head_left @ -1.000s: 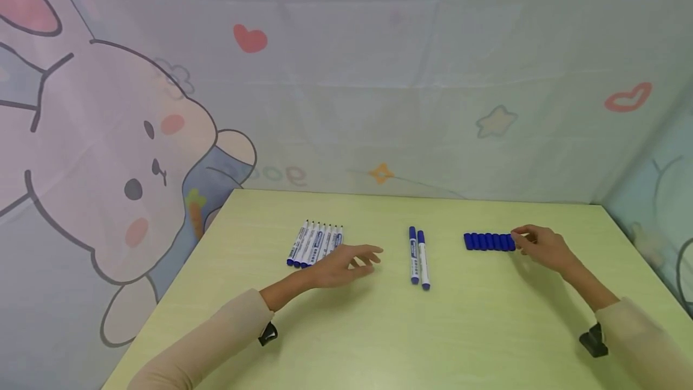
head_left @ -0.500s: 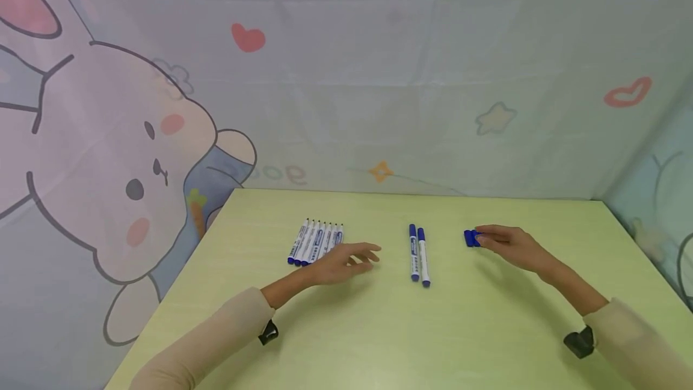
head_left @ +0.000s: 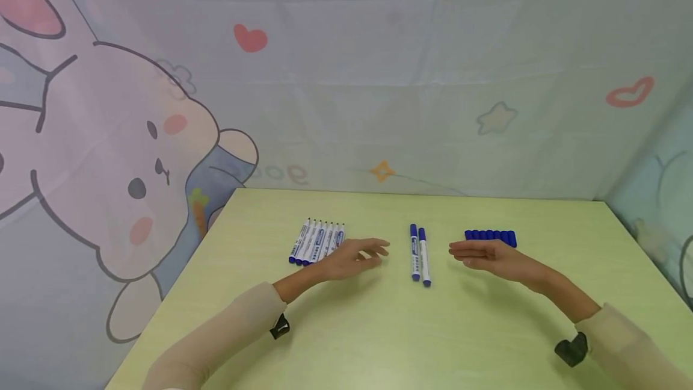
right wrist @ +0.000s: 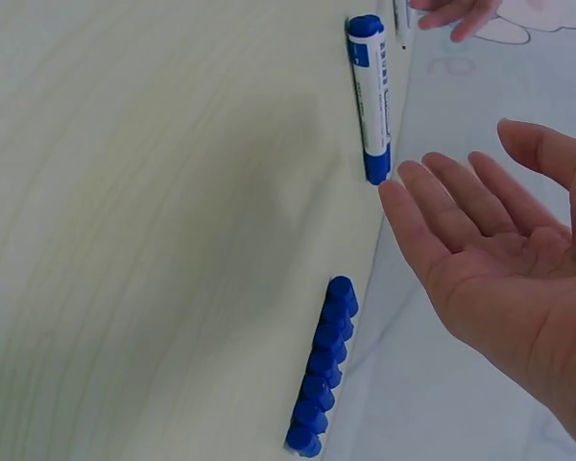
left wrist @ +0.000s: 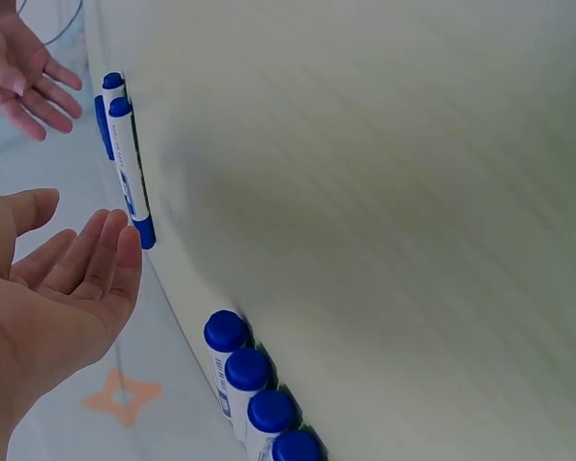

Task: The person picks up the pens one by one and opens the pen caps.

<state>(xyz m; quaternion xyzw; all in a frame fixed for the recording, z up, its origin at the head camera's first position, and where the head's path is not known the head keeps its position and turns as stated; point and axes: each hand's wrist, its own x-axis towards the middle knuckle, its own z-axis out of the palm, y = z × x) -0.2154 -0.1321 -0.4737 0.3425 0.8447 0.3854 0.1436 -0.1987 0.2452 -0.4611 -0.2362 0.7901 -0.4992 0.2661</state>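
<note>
Two capped blue-and-white markers [head_left: 424, 257] lie side by side at the middle of the table. To their left is a row of several uncapped markers [head_left: 314, 242], dark tips pointing away, partly covered by my left hand [head_left: 349, 259]. That hand holds nothing; its fingers are relaxed and reach toward the capped pair. On the right, several blue marker caps [head_left: 489, 236] form a tight row. My right hand [head_left: 498, 260] hovers just in front of the caps, fingers extended to the left and nothing in them. Both wrist views show the palms bare.
The pale yellow-green table [head_left: 379, 342] ends at a back edge against a hanging cloth [head_left: 346, 107] printed with a rabbit, hearts and stars. Black devices [head_left: 572, 349] are strapped at both wrists.
My right hand has moved left along the row of caps from its right end, then come toward me off it, baring the caps. The left hand has barely shifted.
</note>
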